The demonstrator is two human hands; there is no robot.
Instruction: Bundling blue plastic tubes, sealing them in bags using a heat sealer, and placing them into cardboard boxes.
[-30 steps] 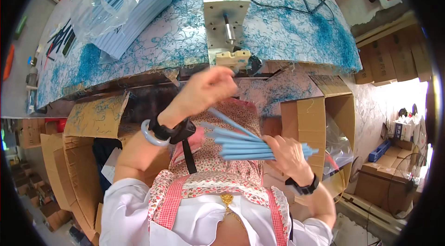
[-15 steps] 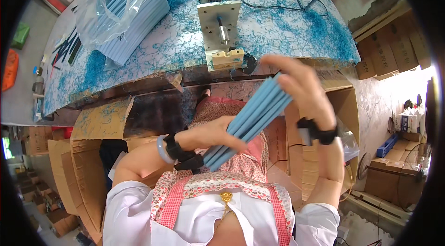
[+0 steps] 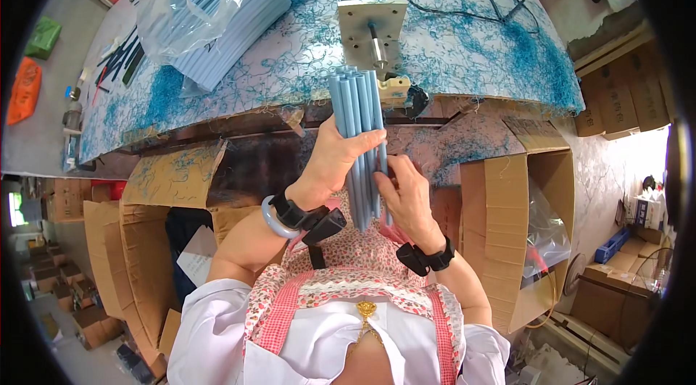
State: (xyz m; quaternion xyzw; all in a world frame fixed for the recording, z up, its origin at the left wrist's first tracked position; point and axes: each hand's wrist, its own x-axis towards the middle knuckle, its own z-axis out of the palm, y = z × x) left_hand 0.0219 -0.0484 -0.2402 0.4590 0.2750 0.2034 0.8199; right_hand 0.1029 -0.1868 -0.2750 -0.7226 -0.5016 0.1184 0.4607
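Left hand (image 3: 332, 167) wraps round the bundle of blue tubes (image 3: 359, 138), fingers curled tight across its middle. Right hand (image 3: 407, 196) closes on the lower part, fingertips pressed to the tubes, though its grip is partly hidden. The bundle stands nearly upright, tops even, just before the small motor unit (image 3: 370, 26) on the table (image 3: 464, 59).
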